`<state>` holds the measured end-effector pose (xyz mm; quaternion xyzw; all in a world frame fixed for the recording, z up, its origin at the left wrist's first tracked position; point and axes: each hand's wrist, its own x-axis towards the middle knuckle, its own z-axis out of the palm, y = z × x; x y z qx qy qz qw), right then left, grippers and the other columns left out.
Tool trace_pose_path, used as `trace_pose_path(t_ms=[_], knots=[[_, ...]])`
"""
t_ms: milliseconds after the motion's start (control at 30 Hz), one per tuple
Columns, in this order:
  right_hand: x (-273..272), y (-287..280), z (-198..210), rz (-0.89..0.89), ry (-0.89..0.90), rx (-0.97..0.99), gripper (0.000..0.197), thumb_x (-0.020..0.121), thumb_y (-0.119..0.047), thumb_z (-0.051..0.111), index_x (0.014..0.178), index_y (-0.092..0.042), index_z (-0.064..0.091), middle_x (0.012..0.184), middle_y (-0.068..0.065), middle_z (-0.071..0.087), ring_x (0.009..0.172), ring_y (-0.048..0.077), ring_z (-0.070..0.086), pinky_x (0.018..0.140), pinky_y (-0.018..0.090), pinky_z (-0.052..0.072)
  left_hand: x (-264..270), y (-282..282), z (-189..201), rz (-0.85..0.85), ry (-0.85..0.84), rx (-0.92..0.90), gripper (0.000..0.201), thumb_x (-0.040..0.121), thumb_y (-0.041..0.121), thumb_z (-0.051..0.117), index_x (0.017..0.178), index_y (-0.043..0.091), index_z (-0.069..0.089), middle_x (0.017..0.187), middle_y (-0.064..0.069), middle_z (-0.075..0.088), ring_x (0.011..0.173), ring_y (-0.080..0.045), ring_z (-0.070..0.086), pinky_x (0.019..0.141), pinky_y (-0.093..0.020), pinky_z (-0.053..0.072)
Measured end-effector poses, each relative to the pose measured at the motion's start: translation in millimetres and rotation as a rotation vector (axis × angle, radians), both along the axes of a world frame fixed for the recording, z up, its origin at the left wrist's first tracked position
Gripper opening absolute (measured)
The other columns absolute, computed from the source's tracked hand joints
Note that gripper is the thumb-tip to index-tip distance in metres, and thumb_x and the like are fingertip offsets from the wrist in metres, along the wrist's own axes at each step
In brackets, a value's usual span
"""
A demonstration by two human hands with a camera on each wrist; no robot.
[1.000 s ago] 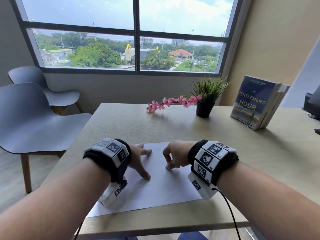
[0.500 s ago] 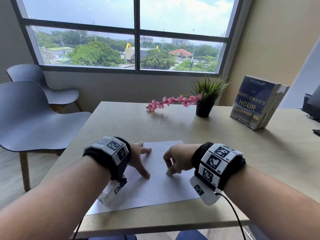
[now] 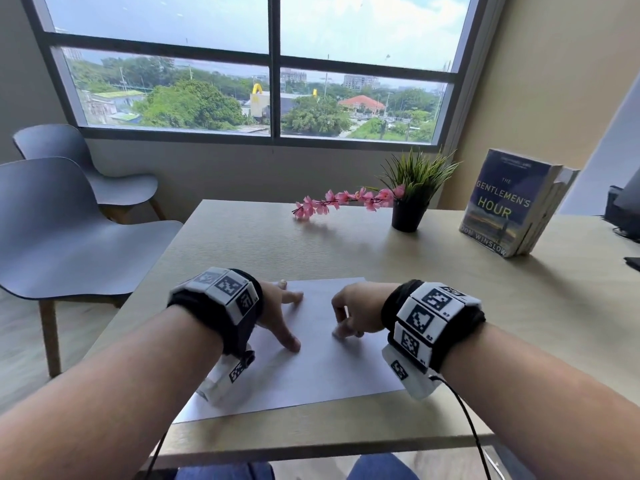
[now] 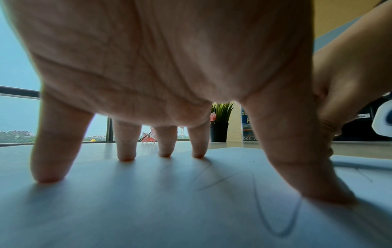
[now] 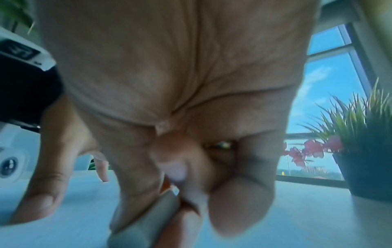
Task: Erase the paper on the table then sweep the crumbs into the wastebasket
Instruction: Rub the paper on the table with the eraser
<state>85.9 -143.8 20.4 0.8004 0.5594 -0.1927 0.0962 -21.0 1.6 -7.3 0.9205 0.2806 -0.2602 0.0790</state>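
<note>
A white sheet of paper (image 3: 311, 368) lies near the front edge of the wooden table (image 3: 346, 251). My left hand (image 3: 282, 317) has spread, straight fingers (image 4: 125, 151) and thumb pressing on the paper (image 4: 148, 209), which carries faint pencil lines (image 4: 273, 223). My right hand (image 3: 349, 317) is curled over the sheet's middle. It pinches a pale eraser (image 5: 146, 218) whose tip (image 3: 337, 331) touches the paper. No crumbs or wastebasket show.
A black potted plant (image 3: 410, 199) with a pink flower sprig (image 3: 343, 200) stands at the table's back. Books (image 3: 512, 202) lean at the back right. Two grey chairs (image 3: 69, 220) are off the left edge. Dark equipment (image 3: 623, 209) sits far right.
My right hand with the eraser has slid a little toward me and to the right on the paper. The left hand has stayed put.
</note>
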Motion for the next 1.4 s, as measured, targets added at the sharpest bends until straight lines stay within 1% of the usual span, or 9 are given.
trace_pose_path(t_ms=[133, 267, 467, 567, 700, 867, 1033, 1167, 1400], knots=[[-13, 1, -3, 0.1, -0.059, 0.018, 0.009, 0.093, -0.024, 0.058, 0.095, -0.016, 0.054, 0.1, 0.005, 0.07, 0.077, 0.017, 0.051, 0.048, 0.019, 0.031, 0, -1, 0, -0.013, 0.008, 0.017, 0.112, 0.061, 0.073, 0.068, 0.148, 0.045, 0.003, 0.16, 0.01, -0.006, 0.148, -0.018, 0.008, 0.119, -0.044, 0.016], [-18, 0, -6, 0.114, 0.058, -0.013, 0.016, 0.092, -0.032, 0.061, 0.091, -0.017, 0.056, 0.084, 0.0, 0.069, 0.079, 0.016, 0.058, 0.056, 0.022, 0.038, 0, -2, 0, -0.022, 0.008, 0.028, 0.112, 0.063, 0.072, 0.067, 0.149, 0.043, 0.002, 0.16, 0.008, -0.006, 0.148, -0.018, 0.007, 0.119, -0.043, 0.015], [-13, 3, -2, 0.103, -0.026, 0.012, 0.012, 0.093, -0.028, 0.06, 0.093, -0.017, 0.055, 0.102, 0.005, 0.072, 0.08, 0.016, 0.054, 0.05, 0.019, 0.032, -1, -2, 1, -0.007, 0.01, 0.011, 0.111, 0.063, 0.071, 0.068, 0.148, 0.044, 0.003, 0.16, 0.01, -0.007, 0.148, -0.018, 0.006, 0.119, -0.044, 0.017], [-21, 0, -7, 0.168, 0.005, 0.002, 0.012, 0.092, -0.027, 0.06, 0.088, -0.018, 0.053, 0.092, 0.006, 0.071, 0.077, 0.017, 0.055, 0.052, 0.02, 0.034, -1, -3, 1, -0.02, 0.007, 0.024, 0.11, 0.064, 0.071, 0.068, 0.149, 0.043, 0.002, 0.16, 0.009, -0.007, 0.148, -0.018, 0.007, 0.119, -0.043, 0.016], [-12, 0, -6, 0.119, 0.074, -0.037, 0.017, 0.089, -0.038, 0.064, 0.09, -0.021, 0.06, 0.084, 0.0, 0.071, 0.079, 0.014, 0.059, 0.064, 0.025, 0.042, 0, -2, 1, -0.014, 0.012, 0.018, 0.112, 0.061, 0.073, 0.068, 0.148, 0.045, 0.003, 0.16, 0.01, -0.006, 0.148, -0.019, 0.008, 0.119, -0.045, 0.017], [-2, 0, -6, 0.094, 0.016, 0.014, 0.016, 0.09, -0.033, 0.065, 0.088, -0.018, 0.057, 0.081, -0.001, 0.067, 0.077, 0.017, 0.059, 0.057, 0.021, 0.04, 0, -2, 2, -0.014, 0.021, 0.021, 0.111, 0.062, 0.072, 0.067, 0.148, 0.045, 0.002, 0.16, 0.011, -0.007, 0.148, -0.019, 0.008, 0.118, -0.044, 0.019], [-3, -3, -6, 0.116, 0.075, -0.056, 0.02, 0.085, -0.041, 0.068, 0.088, -0.022, 0.063, 0.087, -0.001, 0.073, 0.082, 0.015, 0.062, 0.078, 0.032, 0.05, -1, -3, 1, -0.018, 0.026, 0.027, 0.111, 0.062, 0.073, 0.067, 0.148, 0.045, 0.002, 0.16, 0.011, -0.007, 0.148, -0.019, 0.008, 0.119, -0.044, 0.018], [8, -1, -3, 0.081, 0.018, 0.008, 0.019, 0.087, -0.036, 0.067, 0.089, -0.019, 0.062, 0.08, -0.003, 0.068, 0.076, 0.014, 0.059, 0.064, 0.025, 0.043, -1, -3, 3, -0.018, 0.02, 0.024, 0.11, 0.063, 0.072, 0.067, 0.148, 0.045, 0.003, 0.16, 0.011, -0.007, 0.148, -0.018, 0.008, 0.119, -0.043, 0.015], [3, -8, -5, 0.104, 0.074, -0.046, 0.023, 0.085, -0.04, 0.068, 0.092, -0.018, 0.066, 0.087, -0.001, 0.074, 0.082, 0.014, 0.063, 0.076, 0.03, 0.049, -1, -3, 4, -0.012, 0.025, 0.018, 0.11, 0.062, 0.073, 0.067, 0.148, 0.046, 0.003, 0.16, 0.012, -0.007, 0.148, -0.018, 0.01, 0.119, -0.043, 0.018]])
